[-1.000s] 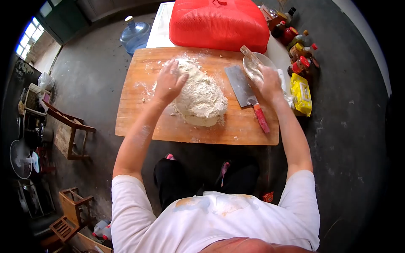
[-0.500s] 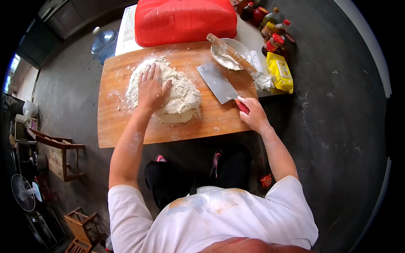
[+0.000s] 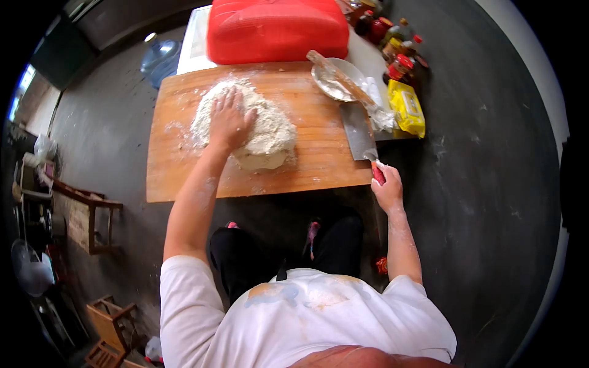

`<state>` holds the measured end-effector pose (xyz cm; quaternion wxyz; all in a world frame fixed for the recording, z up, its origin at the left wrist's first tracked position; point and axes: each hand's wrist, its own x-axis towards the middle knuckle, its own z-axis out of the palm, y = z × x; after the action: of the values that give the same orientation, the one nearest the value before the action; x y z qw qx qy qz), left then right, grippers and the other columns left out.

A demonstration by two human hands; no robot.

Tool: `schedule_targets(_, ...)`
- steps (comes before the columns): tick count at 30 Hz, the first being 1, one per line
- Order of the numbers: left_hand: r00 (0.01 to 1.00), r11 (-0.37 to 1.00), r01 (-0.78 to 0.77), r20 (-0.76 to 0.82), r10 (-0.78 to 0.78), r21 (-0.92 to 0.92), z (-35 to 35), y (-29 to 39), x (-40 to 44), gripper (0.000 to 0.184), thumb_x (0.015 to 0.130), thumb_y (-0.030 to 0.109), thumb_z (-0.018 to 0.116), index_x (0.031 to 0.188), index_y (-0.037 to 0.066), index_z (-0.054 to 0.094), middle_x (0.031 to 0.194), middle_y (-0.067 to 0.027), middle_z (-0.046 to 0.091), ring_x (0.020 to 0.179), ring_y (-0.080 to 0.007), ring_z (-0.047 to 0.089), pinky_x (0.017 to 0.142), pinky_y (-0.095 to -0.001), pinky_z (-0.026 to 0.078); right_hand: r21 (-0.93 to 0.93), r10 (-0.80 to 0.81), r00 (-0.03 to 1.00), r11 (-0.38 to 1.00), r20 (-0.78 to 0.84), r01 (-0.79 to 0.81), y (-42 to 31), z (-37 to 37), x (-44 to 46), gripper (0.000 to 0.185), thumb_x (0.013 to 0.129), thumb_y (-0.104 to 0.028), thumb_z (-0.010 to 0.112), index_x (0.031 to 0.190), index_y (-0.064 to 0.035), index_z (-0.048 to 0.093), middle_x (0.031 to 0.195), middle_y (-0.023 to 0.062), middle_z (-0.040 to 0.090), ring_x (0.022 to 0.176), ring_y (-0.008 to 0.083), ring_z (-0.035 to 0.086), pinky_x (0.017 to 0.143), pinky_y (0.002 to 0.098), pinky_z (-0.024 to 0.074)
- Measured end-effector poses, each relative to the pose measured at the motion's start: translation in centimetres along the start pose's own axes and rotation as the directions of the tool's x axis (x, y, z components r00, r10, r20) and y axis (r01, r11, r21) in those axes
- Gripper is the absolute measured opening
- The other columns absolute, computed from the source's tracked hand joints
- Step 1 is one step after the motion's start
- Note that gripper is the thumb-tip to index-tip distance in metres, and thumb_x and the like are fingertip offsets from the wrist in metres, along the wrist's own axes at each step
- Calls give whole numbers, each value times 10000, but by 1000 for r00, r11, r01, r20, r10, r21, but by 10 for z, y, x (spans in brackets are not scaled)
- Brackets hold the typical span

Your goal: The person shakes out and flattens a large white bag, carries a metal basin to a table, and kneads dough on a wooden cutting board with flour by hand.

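My left hand (image 3: 231, 122) lies flat on a floury mound of dough (image 3: 270, 132), fingers stretched toward its far side. Loose flour and crumbs surround the mound on the wooden board (image 3: 202, 181). In my right hand (image 3: 388, 187) is the red handle of a cleaver (image 3: 358, 132), fingers wrapped round it at the board's right edge. The broad blade points away from me and lies at the board's right side, just below a white bowl (image 3: 331, 89). A floury rolling pin (image 3: 340, 76) rests across that bowl.
Behind the board sits a red plastic basin (image 3: 279, 30), upside down. A yellow wipes pack (image 3: 406, 109) and several bottles and jars (image 3: 400, 67) line the table's right side. On the floor at left are a water jug (image 3: 161, 58) and wooden stools (image 3: 92, 221).
The cleaver in my right hand has moved right, away from the dough, and its blade has swung to point more straight ahead. My left hand stays on the dough.
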<state>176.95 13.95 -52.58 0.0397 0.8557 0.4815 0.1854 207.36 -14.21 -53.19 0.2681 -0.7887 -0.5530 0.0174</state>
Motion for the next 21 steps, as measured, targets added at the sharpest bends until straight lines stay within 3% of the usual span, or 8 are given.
schedule_targets(5,1000,1000,-6,-17,6,-27,6,-4,2,638,864,439,378,1313,-10,327,1385,-173,297,1297,-303,243,1071,-423,127,-12,-37,999,999,-3,37,-2,18,18,379,698,-87,596,1073,-42,563,1015,154,558,968,309,528,866,370,420)
schedule_targets(10,996,997,43,83,-38,-66,-4,-22,4,666,864,468,377,1324,-9,314,1397,-179,273,1304,-308,233,1075,-401,139,-128,-116,993,985,4,116,-10,24,19,447,738,-134,631,1156,-41,501,1163,150,484,1093,314,434,955,396,331)
schedule_targets(12,996,765,-87,-50,71,-638,-5,-50,0,596,874,410,407,1290,-15,366,1356,-202,332,1269,-323,295,1054,-375,205,-91,-173,985,981,-11,171,-35,28,22,460,754,-143,626,1173,-21,483,1206,161,459,1133,321,409,982,393,309)
schedule_targets(14,957,775,-150,-286,-41,-613,-3,-84,-23,541,880,354,431,1247,-43,409,1300,-236,389,1234,-346,337,1035,-369,245,42,-187,982,982,37,186,-64,34,25,489,764,-172,625,1194,-9,459,1229,172,440,1154,326,391,994,392,294)
schedule_targets(16,940,975,-22,-336,-55,-220,32,-145,-47,572,879,349,438,1269,-62,363,1317,-243,360,1243,-367,311,1041,-376,236,155,-191,978,972,83,177,-82,48,27,520,774,-200,625,1215,3,436,1251,184,422,1176,330,374,1007,391,279)
schedule_targets(17,941,974,-19,-333,-58,-225,27,-140,-54,572,879,349,438,1269,-62,363,1317,-243,360,1243,-367,311,1041,-376,236,238,-222,968,952,116,190,-87,60,29,574,782,-235,621,1243,20,393,1271,199,398,1198,333,351,1016,389,265)
schedule_targets(19,856,828,371,-192,-481,-419,7,-123,-74,629,878,375,433,1297,-74,300,1353,-244,304,1259,-376,276,1052,-385,213,316,-261,954,926,148,205,-104,73,36,631,790,-271,618,1271,37,349,1290,214,374,1220,336,329,1026,387,251)
schedule_targets(21,875,830,393,-117,-470,-396,15,-104,-68,655,876,391,429,1308,-77,273,1369,-244,271,1270,-365,261,1057,-385,199,362,-265,937,916,227,171,-122,83,40,765,790,-350,619,1319,58,246,1338,234,302,1258,330,283,1040,386,227)
